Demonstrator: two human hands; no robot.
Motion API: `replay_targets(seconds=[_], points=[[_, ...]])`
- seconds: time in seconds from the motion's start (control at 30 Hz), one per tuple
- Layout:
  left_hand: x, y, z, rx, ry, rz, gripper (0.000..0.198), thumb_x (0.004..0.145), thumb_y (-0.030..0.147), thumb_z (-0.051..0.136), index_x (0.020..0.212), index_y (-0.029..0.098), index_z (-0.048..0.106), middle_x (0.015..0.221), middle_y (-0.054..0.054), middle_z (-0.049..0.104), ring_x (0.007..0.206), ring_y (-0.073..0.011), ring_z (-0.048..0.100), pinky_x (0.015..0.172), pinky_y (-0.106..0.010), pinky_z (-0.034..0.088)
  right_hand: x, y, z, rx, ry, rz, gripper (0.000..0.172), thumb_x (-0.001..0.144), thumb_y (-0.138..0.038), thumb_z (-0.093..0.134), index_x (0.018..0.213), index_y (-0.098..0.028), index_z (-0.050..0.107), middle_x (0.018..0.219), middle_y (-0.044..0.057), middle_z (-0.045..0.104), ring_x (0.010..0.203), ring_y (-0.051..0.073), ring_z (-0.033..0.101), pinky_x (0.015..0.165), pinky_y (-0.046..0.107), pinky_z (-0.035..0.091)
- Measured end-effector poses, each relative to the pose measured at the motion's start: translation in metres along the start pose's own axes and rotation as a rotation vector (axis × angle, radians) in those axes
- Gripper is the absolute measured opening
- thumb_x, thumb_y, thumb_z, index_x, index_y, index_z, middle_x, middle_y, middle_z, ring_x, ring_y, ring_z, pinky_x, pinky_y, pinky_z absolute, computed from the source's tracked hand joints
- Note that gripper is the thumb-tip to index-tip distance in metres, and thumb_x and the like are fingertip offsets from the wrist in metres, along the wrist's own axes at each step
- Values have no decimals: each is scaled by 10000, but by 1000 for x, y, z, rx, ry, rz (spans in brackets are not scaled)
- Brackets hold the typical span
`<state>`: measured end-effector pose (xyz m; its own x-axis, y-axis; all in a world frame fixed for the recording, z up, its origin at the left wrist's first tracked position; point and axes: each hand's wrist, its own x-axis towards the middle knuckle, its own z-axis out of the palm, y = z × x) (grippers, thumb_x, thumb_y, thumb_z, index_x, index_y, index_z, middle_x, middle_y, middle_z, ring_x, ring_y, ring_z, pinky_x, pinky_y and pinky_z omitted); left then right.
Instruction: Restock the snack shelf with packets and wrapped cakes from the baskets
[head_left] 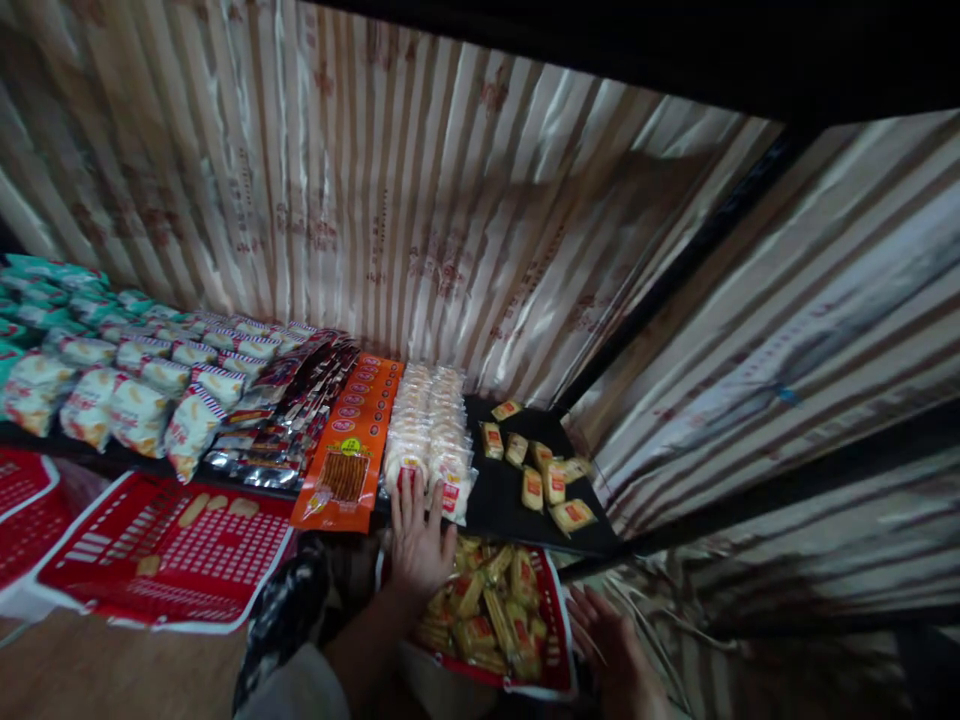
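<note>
My left hand (421,545) is spread, its fingertips at the front of two rows of white round packets (450,490) on the black shelf (495,510). Right of the basket, my right hand (611,640) has its fingers apart and holds nothing. Between the hands, below the shelf, a red basket (556,620) with a white rim is filled with yellow wrapped packets (480,625). Several loose yellow packets (553,480) lie scattered on the shelf's right end. An orange snack bag (352,430) lies just left of the white rows.
Dark shiny packets (292,400), white snack bags (139,405) and green bags (52,290) fill the shelf leftward. Another red basket (172,560) stands below, holding a few packets. Striped plastic sheeting (375,180) hangs behind; a black diagonal bar (682,260) crosses at right.
</note>
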<state>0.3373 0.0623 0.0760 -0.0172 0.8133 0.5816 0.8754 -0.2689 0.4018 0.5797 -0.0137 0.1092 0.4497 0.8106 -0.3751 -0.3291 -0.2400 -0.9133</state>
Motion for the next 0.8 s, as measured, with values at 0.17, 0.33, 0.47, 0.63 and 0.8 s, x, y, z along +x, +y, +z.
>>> replay_targets(seconds=[0.17, 0.33, 0.47, 0.63, 0.8], points=[[-20, 11, -20, -58, -128, 53, 554, 795, 115, 421, 1348, 117, 385, 1513, -149, 157, 1396, -305, -2, 1064, -527, 276, -12, -5, -17, 41, 36, -21, 536, 551, -665, 662, 881, -244, 686, 1027, 60, 692, 1093, 307, 566, 981, 465, 390], [-53, 22, -44, -118, -283, -36, 392, 801, 104, 394, 1144, 117, 583, 1468, -136, 303, 1388, -263, 162, 1069, -470, 318, -23, -5, -12, 78, -21, -62, 522, 557, -635, 679, 867, -215, 678, 927, 61, 710, 972, 282, 621, 897, 423, 443], [-79, 31, -67, -167, -531, -97, 397, 787, 124, 406, 1134, 139, 597, 1385, -120, 445, 1314, -240, 357, 1067, -429, 343, -39, 2, -5, 95, -86, -56, 500, 580, -596, 693, 879, -196, 675, 921, 62, 710, 915, 255, 636, 845, 384, 468], [-108, 47, -91, -269, -782, -99, 410, 789, 154, 398, 1149, 138, 592, 1330, -105, 511, 1234, -199, 465, 1043, -331, 370, -58, 10, -8, 87, -140, -63, 493, 589, -567, 706, 885, -174, 678, 879, 62, 712, 875, 243, 646, 768, 339, 495], [-126, 57, -104, -329, -873, -93, 414, 786, 177, 417, 1161, 136, 588, 1311, -102, 531, 1217, -184, 478, 1046, -303, 348, -67, 14, -21, 75, -131, -80, 449, 572, -514, 728, 860, -172, 690, 834, 49, 716, 784, 224, 653, 717, 328, 509]])
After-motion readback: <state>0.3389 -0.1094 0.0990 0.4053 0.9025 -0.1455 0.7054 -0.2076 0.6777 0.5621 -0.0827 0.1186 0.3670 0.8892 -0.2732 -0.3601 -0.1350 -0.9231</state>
